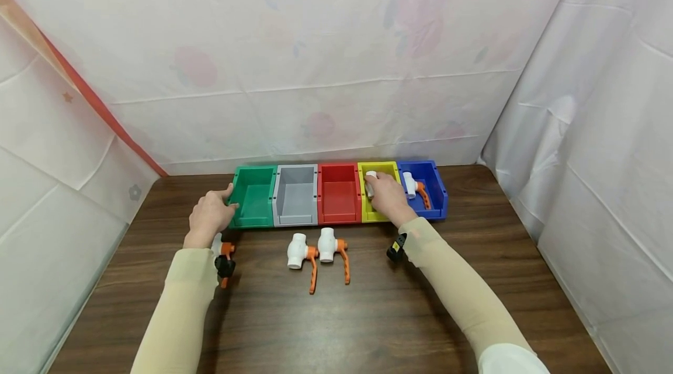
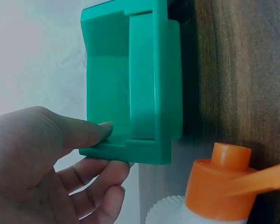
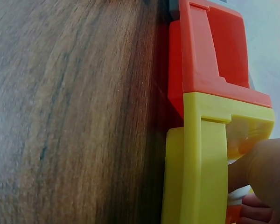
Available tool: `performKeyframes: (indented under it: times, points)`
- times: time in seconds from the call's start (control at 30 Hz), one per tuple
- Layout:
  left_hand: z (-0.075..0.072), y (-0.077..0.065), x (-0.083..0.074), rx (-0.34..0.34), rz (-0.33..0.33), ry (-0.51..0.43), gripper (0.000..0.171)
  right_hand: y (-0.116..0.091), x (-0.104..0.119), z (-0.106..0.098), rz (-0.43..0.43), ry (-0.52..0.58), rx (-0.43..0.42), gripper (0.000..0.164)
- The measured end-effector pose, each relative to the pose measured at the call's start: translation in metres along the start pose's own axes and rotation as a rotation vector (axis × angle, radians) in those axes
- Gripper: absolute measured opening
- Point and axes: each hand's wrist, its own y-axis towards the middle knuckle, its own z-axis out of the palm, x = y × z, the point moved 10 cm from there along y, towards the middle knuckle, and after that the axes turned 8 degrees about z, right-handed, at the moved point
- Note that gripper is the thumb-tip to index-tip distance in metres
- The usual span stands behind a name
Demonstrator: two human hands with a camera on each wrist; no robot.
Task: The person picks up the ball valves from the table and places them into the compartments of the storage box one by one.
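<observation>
My left hand [image 1: 209,215] is at the left end of a row of bins and pinches the side wall of the green bin [image 2: 142,74], thumb inside and fingers outside. My right hand [image 1: 388,194] reaches down into the yellow bin [image 1: 377,165], its fingers around a white ball valve [image 1: 370,175]. Much of that valve is hidden by the hand; a bit of orange shows beside the fingers in the right wrist view. Another white valve with an orange lever [image 1: 409,185] lies in the blue bin [image 1: 443,201] at the right end.
Between green and yellow stand a grey bin [image 1: 296,220] and a red bin [image 1: 339,216]. Two valves, a left one [image 1: 297,252] and a right one [image 1: 327,245], lie on the wooden table [image 1: 357,327] in front. A further valve [image 1: 227,248] lies partly behind the left wrist.
</observation>
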Motion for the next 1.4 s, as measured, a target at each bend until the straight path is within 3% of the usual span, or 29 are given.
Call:
performKeyframes:
  times: [0.43, 0.97, 1.2, 1.4]
  points:
    - [0.0013, -0.001, -0.0024, 0.004, -0.011, -0.001, 0.061, 0.0013, -0.0011, 0.0089, -0.013, -0.129, -0.008, 0.051]
    - [0.0028, -0.0011, -0.0054, -0.01, -0.011, -0.008, 0.061, -0.0011, -0.002, 0.0067, -0.021, -0.152, -0.005, 0.045]
    - [0.0031, 0.0006, -0.0067, -0.002, -0.011, -0.005, 0.062, 0.0004, -0.0033, 0.0078, -0.009, -0.135, 0.015, 0.058]
    - [0.0034, 0.0013, -0.0079, 0.012, -0.013, -0.002, 0.062, 0.0013, -0.0047, 0.0102, 0.001, -0.142, 0.043, 0.059]
